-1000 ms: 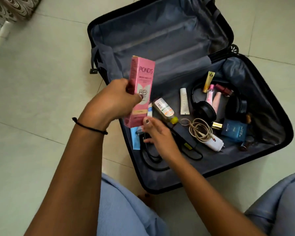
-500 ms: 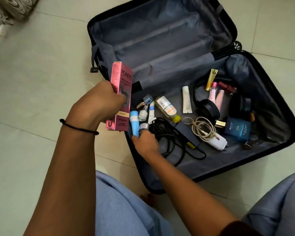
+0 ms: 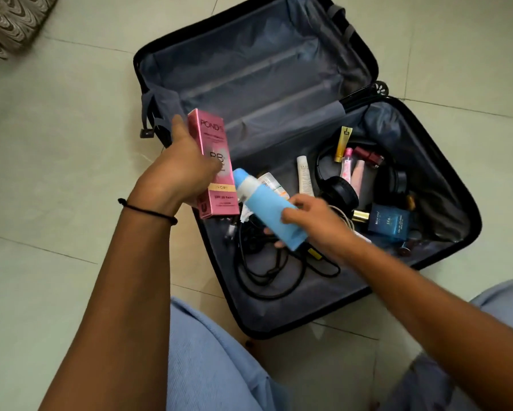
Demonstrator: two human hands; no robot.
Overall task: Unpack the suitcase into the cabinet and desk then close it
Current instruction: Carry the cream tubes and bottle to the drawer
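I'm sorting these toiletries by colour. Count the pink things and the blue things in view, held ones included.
Pink: 3 (box, small bottle, pale tube)
Blue: 2 (held tube, perfume box)
Total: 5

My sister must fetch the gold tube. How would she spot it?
Look in the open suitcase on the floor, in the half holding toiletries. At its far edge, beside the black headphones, lies the gold tube. It alone is gold with a black mark; its neighbours are pink and maroon.
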